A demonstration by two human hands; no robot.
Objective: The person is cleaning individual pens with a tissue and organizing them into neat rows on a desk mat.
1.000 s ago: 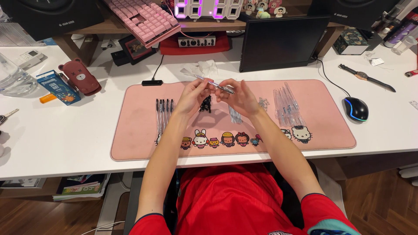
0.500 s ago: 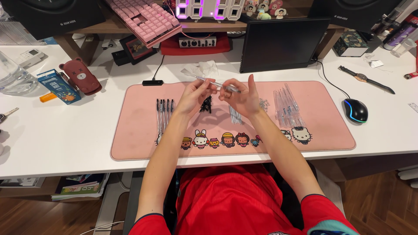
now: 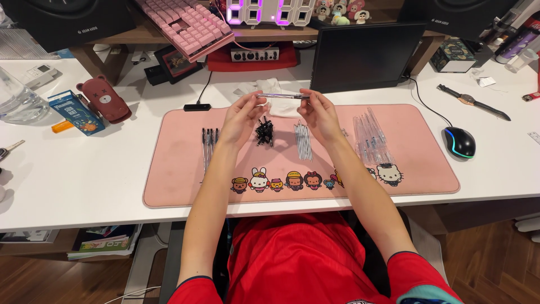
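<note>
From my remote view, the left hand and right hand each pinch one end of a clear pen held level above the pink desk mat; I judge a slipped pinch could drop it onto the small black parts below, scattering them.

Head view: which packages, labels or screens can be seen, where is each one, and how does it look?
Dark screen: behind the pink mat, rectangular, black, switched off.
Digital clock: top centre shelf, white, glowing purple digits.
Small carton: left on the desk, blue with orange.
Patterned box: right rear, squarish, dark green.
</note>
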